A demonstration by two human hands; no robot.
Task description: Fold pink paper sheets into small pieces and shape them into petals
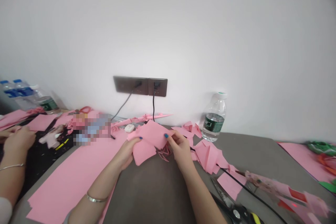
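Note:
Pink paper pieces (151,136) are held up over the grey table, overlapping one another. My left hand (127,154) grips their left side, thumb on top and fingers hidden underneath. At the upper right edge, my right hand (180,147) pinches the paper between thumb and fingers. Thin curled pink strips (164,153) lie just below, between my hands. Right of my right hand is a folded pink paper piece (210,155) among other scraps. A large pink sheet (76,175) lies under and beside my left forearm.
Scissors (235,211) and a pink glue gun (283,190) with a black cord lie at right. A water bottle (214,117) stands by the wall, below and right of the sockets (140,85). A white mouse-like object (129,128) lies behind. Another person's hand (19,140) works at left.

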